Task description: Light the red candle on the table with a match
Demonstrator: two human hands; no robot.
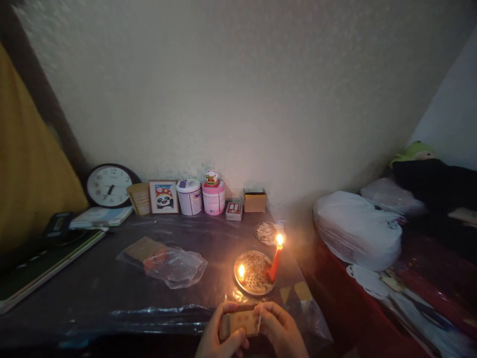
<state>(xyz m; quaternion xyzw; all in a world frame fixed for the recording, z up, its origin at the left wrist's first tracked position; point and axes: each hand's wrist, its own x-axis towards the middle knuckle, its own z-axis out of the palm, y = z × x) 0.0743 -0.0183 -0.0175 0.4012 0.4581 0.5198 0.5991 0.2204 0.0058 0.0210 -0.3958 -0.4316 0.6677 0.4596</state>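
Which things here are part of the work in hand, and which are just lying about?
In use: matchbox in left hand; match in right hand; red candle, lit; round tray with a small flame.

Lying about: clock, panda picture, two tins, cardboard box, plastic bag, notebooks.

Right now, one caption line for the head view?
Left hand holds a matchbox, right hand a matchstick against it, before a lit red candle.
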